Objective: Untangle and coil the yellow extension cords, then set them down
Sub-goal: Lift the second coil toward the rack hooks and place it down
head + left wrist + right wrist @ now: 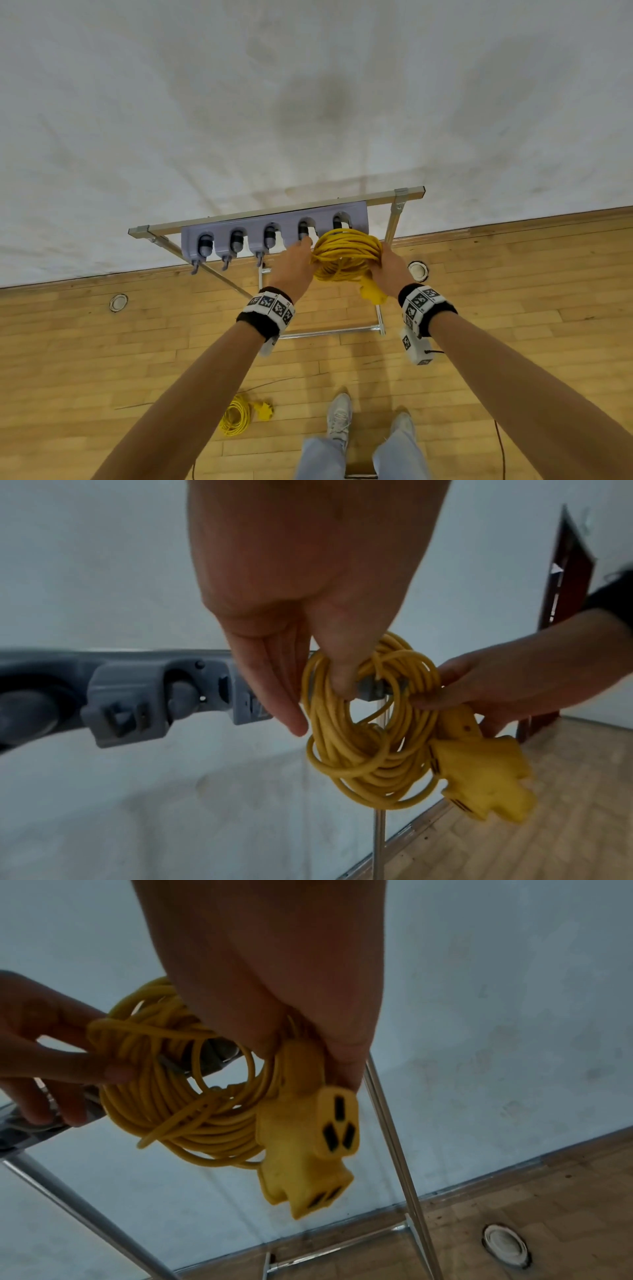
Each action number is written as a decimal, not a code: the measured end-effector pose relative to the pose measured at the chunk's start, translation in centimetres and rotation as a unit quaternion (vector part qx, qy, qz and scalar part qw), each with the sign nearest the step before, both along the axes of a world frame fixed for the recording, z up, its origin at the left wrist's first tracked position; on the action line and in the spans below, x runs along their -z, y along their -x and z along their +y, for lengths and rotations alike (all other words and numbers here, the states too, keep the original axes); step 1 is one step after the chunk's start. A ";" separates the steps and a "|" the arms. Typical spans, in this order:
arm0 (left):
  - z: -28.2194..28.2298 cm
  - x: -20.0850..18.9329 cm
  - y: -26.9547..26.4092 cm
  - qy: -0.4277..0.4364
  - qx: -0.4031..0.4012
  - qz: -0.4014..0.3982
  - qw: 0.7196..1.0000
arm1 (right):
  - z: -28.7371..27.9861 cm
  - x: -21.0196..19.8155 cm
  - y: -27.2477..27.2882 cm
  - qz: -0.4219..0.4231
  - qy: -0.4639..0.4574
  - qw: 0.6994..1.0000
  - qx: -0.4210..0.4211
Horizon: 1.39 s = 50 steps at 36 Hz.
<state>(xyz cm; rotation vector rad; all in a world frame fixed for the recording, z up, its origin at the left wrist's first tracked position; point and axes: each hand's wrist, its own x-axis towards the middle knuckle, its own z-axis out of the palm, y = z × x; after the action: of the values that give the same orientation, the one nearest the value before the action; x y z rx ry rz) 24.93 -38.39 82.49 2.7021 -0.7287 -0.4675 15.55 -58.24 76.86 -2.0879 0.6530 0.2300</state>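
Observation:
A coiled yellow extension cord (346,255) is held up against the right end of a grey tool holder (239,236) on a metal rack. My left hand (296,262) grips the coil's left side, with the thumb (342,674) hooked through the loops and the fingers (274,685) straight beside them. My right hand (388,267) grips the right side of the coil (178,1096) together with the neck of its yellow triple socket head (308,1137), which hangs below. A grey part of the holder shows through the coil's (363,750) middle.
A second yellow cord (236,414) lies loosely coiled on the wooden floor at the lower left. The rack's metal legs (390,226) stand close to a white wall. Round floor ports (118,302) are set in the boards. My feet (339,418) stand behind the rack.

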 end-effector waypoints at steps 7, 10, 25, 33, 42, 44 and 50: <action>0.1 -0.5 0.2 -0.004 0.016 -0.002 1.000 | -0.7 -1.3 0.5 0.009 0.025 0.999 -0.039; 0.3 -0.5 0.3 -0.015 0.019 0.001 1.000 | -0.6 -1.9 0.7 -0.001 0.038 0.998 -0.039; 1.4 -3.2 0.9 -0.001 0.009 -0.008 1.000 | 0.2 -7.7 0.6 -0.100 0.227 0.953 -0.176; 10.7 -6.6 3.6 -0.001 -0.049 -0.140 0.989 | 8.1 -11.0 -1.9 -0.223 0.355 0.830 -0.367; 32.2 -0.1 12.1 -0.241 -0.186 -0.010 0.952 | 26.6 -6.4 -1.7 -0.148 0.415 0.649 -0.620; 37.5 1.9 15.0 -0.300 -0.217 0.045 0.928 | 30.2 -4.0 -0.7 -0.090 0.406 0.632 -0.654; 50.1 7.3 20.8 -0.370 -0.293 0.169 0.865 | 38.5 4.3 1.7 0.098 0.362 0.674 -0.637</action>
<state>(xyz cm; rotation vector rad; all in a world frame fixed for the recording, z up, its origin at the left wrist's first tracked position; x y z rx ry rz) 4.17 11.72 75.15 3.1404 0.4860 -1.1962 13.80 -19.75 72.61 -2.9712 -0.9397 1.1262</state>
